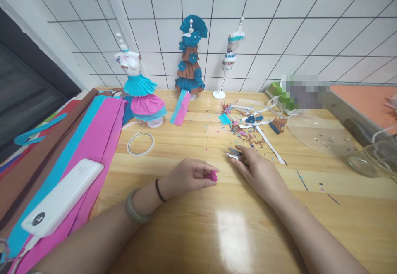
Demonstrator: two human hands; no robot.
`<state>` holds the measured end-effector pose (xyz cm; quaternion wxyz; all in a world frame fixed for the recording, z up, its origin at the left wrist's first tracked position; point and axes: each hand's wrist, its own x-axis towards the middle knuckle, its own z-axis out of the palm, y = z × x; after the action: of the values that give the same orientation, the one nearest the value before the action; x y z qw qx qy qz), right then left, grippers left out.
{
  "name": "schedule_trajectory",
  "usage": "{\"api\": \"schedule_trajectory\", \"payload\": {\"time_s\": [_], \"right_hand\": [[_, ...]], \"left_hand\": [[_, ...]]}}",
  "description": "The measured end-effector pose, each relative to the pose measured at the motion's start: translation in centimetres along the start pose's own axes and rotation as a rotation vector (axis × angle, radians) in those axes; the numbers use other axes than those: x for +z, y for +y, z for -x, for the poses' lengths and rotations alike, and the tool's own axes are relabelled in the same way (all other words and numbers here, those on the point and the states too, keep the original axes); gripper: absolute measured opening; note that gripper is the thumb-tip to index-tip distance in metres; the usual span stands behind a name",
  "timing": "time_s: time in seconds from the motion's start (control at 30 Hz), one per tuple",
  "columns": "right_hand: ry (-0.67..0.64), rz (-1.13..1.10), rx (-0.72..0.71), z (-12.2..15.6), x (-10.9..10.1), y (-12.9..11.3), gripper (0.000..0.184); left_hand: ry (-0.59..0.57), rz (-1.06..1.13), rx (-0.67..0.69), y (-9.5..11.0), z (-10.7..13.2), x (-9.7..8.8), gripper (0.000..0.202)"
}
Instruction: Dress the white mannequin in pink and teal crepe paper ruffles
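My left hand [189, 177] rests on the wooden table [217, 232], its fingers pinched round a small pink crepe-paper piece [212, 176]. My right hand [256, 168] lies just to the right of it, fingers laid over a pair of small scissors [233, 153] whose metal blades poke out to the left. Beyond the scissors lies a scatter of paper scraps [245, 131] in pink, blue and brown, with white backing strips [268, 141].
Three small mannequins stand at the back: one in a blue and pink paper dress [141, 96], one in blue and brown [190, 59], one partly wrapped [231, 53]. Crepe-paper sheets [93, 141] and a white power bank [62, 197] lie at left, a tape ring [140, 143] nearby, clear plastic domes [319, 135] at right.
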<state>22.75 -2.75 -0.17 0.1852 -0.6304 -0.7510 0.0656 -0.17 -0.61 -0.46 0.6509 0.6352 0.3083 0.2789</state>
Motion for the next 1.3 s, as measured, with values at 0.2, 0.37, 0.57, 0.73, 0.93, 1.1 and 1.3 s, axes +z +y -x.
{"api": "schedule_trajectory", "payload": {"time_s": [0.2, 0.37, 0.57, 0.73, 0.93, 1.1, 1.3], "right_hand": [[0.083, 0.094, -0.079, -0.2, 0.9, 1.0, 0.029], [0.184, -0.172, -0.286, 0.4, 0.2, -1.1, 0.035], [0.044, -0.441, -0.451, 1.8, 1.0, -3.8, 0.049], [0.084, -0.466, -0.434, 1.6, 1.6, -3.3, 0.045], [0.149, -0.503, -0.354, 1.4, 1.1, -2.8, 0.046], [0.127, -0.475, -0.381, 1.4, 1.6, -3.0, 0.046], [0.172, -0.486, -0.384, 1.4, 1.6, -3.1, 0.037]], "left_hand": [[0.029, -0.040, -0.023, -0.2, 0.1, 0.2, 0.051], [0.099, -0.155, 0.033, -0.2, 0.0, 0.4, 0.064], [0.052, -0.292, 0.102, -0.5, 0.2, 0.4, 0.070], [0.045, -0.405, 0.148, -0.4, 0.2, 0.5, 0.067], [0.142, -0.512, 0.214, -0.5, 0.0, 0.2, 0.063], [0.154, -0.677, 0.255, -0.4, 0.2, 0.2, 0.060], [0.190, -0.878, 0.376, -0.6, 0.3, 0.5, 0.056]]}}
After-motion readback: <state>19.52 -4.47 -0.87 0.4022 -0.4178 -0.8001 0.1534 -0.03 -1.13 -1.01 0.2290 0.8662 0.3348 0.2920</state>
